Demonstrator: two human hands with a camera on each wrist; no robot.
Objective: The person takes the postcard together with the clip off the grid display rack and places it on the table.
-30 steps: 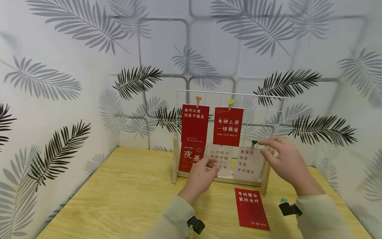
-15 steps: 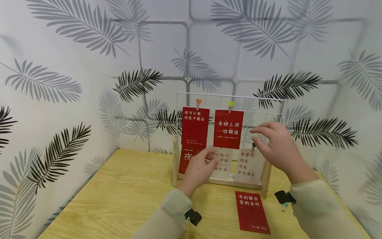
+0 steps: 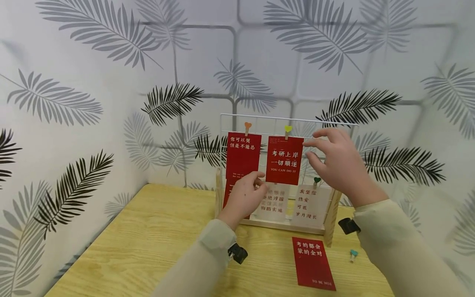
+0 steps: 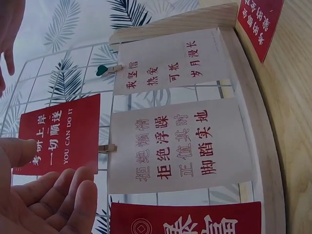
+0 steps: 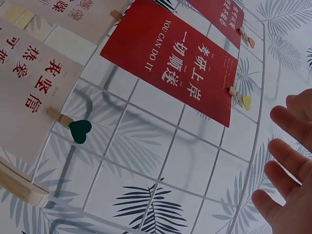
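Note:
My right hand (image 3: 335, 165) is raised beside the right edge of the upper red card (image 3: 285, 159), its fingers loosely bent. In the right wrist view a gap separates the fingers from that card. My left hand (image 3: 245, 198) hovers in front of the rack's left half, partly covering the lower-left red card (image 4: 190, 219). Nothing lies between its loosely curled fingers and thumb. A yellow heart clip (image 5: 243, 101) fastens the upper red card to the white wire grid rack (image 3: 326, 119). Below hang two pale cards, one under a green heart clip (image 5: 78, 129).
Another red card (image 3: 243, 159) hangs from an orange heart clip (image 3: 248, 126) at upper left. On the wooden table (image 3: 148, 231), a loose red card (image 3: 313, 264) lies before the rack, with a teal-topped clip (image 3: 353, 255) to its right. Leaf-patterned walls stand behind.
My right hand has moved up and left from the green clip to beside the upper red card. My left hand has risen slightly. The cards and clips keep their places.

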